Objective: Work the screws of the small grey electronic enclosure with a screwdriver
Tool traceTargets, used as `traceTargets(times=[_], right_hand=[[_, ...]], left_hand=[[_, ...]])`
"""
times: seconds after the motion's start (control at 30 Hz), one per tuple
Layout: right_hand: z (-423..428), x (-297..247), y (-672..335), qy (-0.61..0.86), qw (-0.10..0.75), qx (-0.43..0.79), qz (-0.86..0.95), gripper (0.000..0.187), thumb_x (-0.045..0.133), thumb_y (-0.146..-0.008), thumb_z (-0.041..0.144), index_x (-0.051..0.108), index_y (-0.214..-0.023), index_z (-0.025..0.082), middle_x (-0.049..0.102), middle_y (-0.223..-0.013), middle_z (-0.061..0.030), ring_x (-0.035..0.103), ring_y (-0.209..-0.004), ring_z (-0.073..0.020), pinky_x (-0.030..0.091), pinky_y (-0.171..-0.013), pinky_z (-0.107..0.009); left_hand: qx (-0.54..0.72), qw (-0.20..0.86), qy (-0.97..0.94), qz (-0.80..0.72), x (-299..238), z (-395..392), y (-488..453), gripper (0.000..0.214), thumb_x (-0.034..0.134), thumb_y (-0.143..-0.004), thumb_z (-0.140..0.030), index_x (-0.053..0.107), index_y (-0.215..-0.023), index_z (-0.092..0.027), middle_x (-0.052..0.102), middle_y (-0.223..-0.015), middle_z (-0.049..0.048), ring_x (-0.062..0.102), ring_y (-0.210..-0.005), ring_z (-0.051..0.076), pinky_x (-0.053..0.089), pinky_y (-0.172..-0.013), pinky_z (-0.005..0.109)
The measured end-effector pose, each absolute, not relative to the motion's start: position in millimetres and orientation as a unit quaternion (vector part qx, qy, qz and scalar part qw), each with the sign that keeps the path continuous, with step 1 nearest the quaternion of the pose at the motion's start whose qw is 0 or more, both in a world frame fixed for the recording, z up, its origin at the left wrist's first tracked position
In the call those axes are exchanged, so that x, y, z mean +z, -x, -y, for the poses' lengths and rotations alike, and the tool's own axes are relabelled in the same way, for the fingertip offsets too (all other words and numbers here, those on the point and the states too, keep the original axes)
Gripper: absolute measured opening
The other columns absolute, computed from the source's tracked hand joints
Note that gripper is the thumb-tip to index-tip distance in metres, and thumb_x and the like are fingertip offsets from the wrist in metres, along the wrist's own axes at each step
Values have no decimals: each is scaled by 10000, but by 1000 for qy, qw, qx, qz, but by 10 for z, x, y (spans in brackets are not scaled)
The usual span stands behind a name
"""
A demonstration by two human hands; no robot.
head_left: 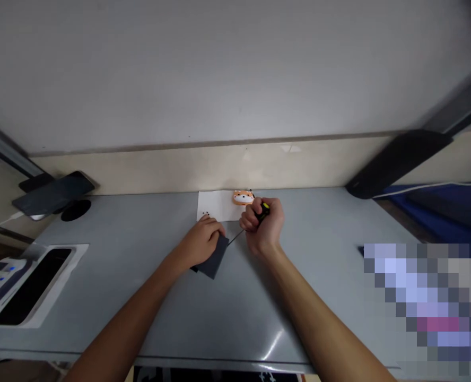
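Note:
My left hand [202, 241] is closed on a dark grey flat rectangular piece [215, 260], pressing it on the desk. A black piece shows slightly from under its lower left side. In my right fist [264, 225] is a screwdriver [264, 210] with a black and yellow handle. Its thin metal shaft slants down to the left, and the tip meets the right edge of the grey piece. Just beyond both hands lies a sheet of white paper [215, 201]. Several tiny black bits, perhaps screws, sit on it near my left fingers. An orange and white animal-face case [243, 197] rests on the paper's right part.
The grey desk [172, 318] meets a wall at the back. At left are a phone [56, 193] on a stand with a white cable, another phone [36, 286] on white paper, and a power strip [0, 281]. A black post base [398, 162] stands at right, near a blurred patch.

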State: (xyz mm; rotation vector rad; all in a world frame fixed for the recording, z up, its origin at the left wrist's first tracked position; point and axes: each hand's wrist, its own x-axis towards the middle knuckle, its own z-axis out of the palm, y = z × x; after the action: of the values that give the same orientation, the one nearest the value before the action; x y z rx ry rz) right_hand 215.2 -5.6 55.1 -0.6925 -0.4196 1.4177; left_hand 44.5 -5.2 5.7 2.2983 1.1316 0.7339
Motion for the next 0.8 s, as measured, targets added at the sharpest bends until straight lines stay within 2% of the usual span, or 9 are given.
traceTargets(times=[0.67, 0.8], right_hand=[[22, 586, -2216, 322, 671, 637, 202, 286, 484, -805, 333, 327, -586, 236, 211, -448, 84, 92, -419, -87, 107, -373, -243], [-10, 674, -2400, 309, 688, 629, 192, 298, 487, -810, 322, 309, -586, 236, 214, -439, 82, 95, -409, -88, 110, -371, -249]], left_hand=[[261, 223, -843, -414, 46, 69, -452, 320, 442, -925, -9, 678, -859, -216, 688, -906, 29, 589, -1010, 222, 483, -952, 376], [248, 195, -848, -427, 87, 190, -560, 275, 465, -958, -54, 691, -969, -211, 708, -966, 45, 604, -1024, 236, 488, -960, 399]])
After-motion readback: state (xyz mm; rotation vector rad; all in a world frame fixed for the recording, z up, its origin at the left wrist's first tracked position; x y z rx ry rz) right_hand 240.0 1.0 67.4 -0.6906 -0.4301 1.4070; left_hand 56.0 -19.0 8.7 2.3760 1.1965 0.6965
